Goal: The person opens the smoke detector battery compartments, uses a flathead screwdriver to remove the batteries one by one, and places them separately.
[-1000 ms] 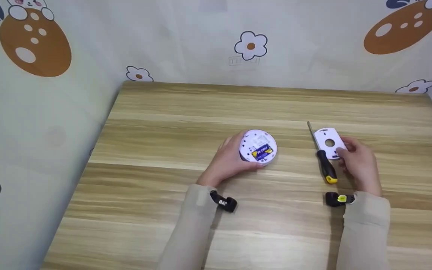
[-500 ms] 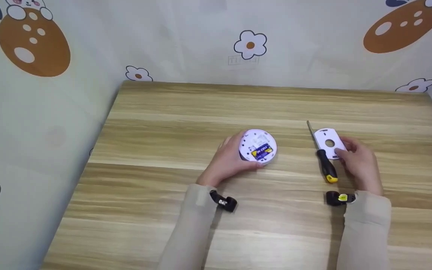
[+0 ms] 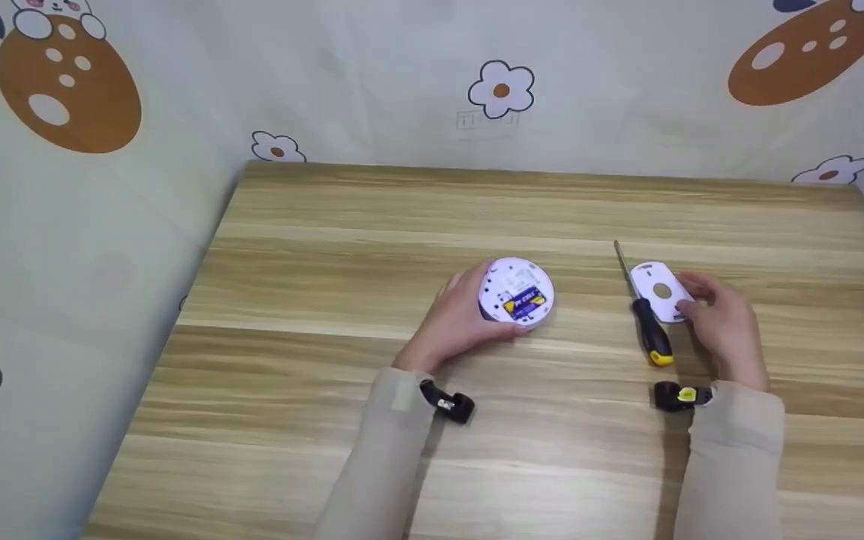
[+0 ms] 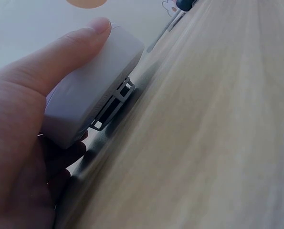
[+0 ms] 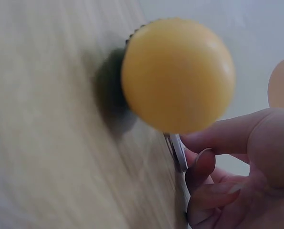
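My left hand (image 3: pixel 456 319) grips a round white smoke detector (image 3: pixel 493 294) by its edge, its back turned up. A blue and yellow battery (image 3: pixel 525 304) sits in that back. In the left wrist view, my thumb lies along the side of the detector (image 4: pixel 99 64), just above the table. My right hand (image 3: pixel 728 322) pinches the near right edge of a white mounting plate (image 3: pixel 646 279) with a round hole. Left of the plate lies a screwdriver (image 3: pixel 651 330) with a black and yellow handle. In the right wrist view its yellow handle end (image 5: pixel 180 76) hides most of the plate (image 5: pixel 178 152).
The wood-grain table (image 3: pixel 327 247) reaches back to a patterned wall (image 3: pixel 372 90), with another wall at the left. A black wrist camera (image 3: pixel 448 403) is on the left wrist, and a second wrist camera (image 3: pixel 676 396) is on the right.
The mounting plate has shifted slightly toward me and turned a little in my right hand. The left hand and the smoke detector have barely moved.
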Demonstrator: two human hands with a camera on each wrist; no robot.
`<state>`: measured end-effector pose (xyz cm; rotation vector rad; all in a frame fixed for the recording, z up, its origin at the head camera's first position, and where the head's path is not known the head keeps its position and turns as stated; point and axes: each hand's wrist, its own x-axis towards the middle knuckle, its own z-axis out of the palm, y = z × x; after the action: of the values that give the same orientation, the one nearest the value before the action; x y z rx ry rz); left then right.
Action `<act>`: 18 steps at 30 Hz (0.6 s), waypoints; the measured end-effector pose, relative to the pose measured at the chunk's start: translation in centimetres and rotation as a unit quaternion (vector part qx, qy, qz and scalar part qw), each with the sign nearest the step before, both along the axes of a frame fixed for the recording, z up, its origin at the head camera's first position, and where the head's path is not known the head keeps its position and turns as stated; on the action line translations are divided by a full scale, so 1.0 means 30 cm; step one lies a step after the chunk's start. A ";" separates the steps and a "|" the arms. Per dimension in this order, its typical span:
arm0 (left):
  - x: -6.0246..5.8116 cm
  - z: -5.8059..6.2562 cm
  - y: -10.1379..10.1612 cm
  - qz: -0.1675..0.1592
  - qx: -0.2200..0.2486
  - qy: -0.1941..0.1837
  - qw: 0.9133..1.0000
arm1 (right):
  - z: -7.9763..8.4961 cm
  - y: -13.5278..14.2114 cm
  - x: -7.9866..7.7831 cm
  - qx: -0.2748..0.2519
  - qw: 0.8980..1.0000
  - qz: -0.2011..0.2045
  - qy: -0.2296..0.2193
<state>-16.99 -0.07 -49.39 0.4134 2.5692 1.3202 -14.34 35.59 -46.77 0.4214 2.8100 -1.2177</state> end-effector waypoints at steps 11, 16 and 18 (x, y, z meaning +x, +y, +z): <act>0.002 0.000 -0.001 -0.001 0.000 -0.002 1.000 | 0.027 -0.009 -0.004 -0.006 0.999 -0.037 -0.020; 0.001 0.001 -0.001 0.000 -0.002 -0.005 1.000 | 0.040 -0.012 0.001 -0.026 0.999 0.005 -0.036; 0.001 -0.001 0.000 -0.001 -0.004 -0.003 1.000 | 0.042 -0.012 0.003 -0.024 0.998 0.029 -0.041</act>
<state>-16.97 -0.08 -49.41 0.4104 2.5681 1.3068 -14.24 35.22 -45.51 0.3744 2.6991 -1.2258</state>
